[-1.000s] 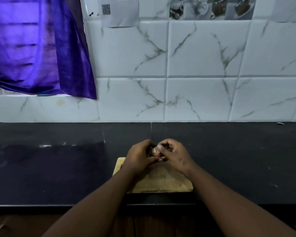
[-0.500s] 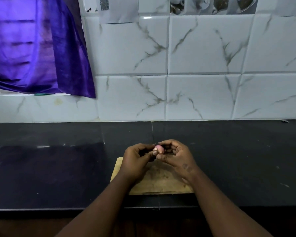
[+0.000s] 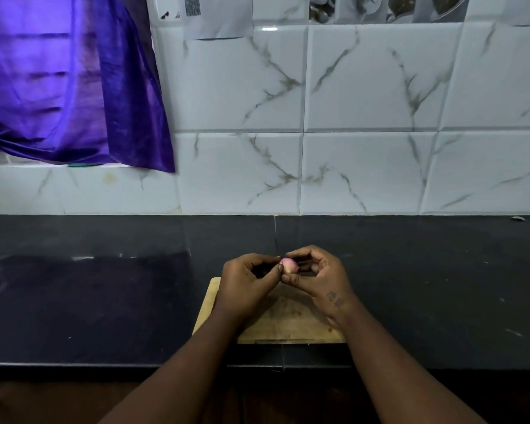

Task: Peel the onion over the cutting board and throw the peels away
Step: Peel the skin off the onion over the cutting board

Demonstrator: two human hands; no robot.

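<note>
Since a second ago my fingers have drawn apart a little, so the onion point(image 3: 289, 265), which was buried between them, now shows as a small pink bulb just above centre frame. My right hand point(image 3: 317, 278) pinches it between thumb and forefinger, the other fingers curled behind. My left hand point(image 3: 247, 284) is curled too, with thumb and fingertip nipping at the bulb's left end, where a pale bit of skin seems to cling. Both hands hover over the far edge of the cutting board point(image 3: 288, 327), which lies at lower centre, close to the near edge of the dark tabletop point(image 3: 104, 286). Judging by the clean pink surface, most of the peeling looks done; what I reckon is left is that last bit at the tip, then gathering the skins and throwing them out. I cannot make out loose skins on the board, as my hands and wrists cover much of it, and no bin shows anywhere in frame, so the throwing away will mean looking elsewhere. Further out, a small scrap point(image 3: 518, 218) lies on the tabletop at far right against the tiled wall point(image 3: 364, 148); a purple cloth point(image 3: 58, 81) hangs at upper left and a paper sheet point(image 3: 216, 18) at top centre, all well apart from my hands and in nobody's way.
</note>
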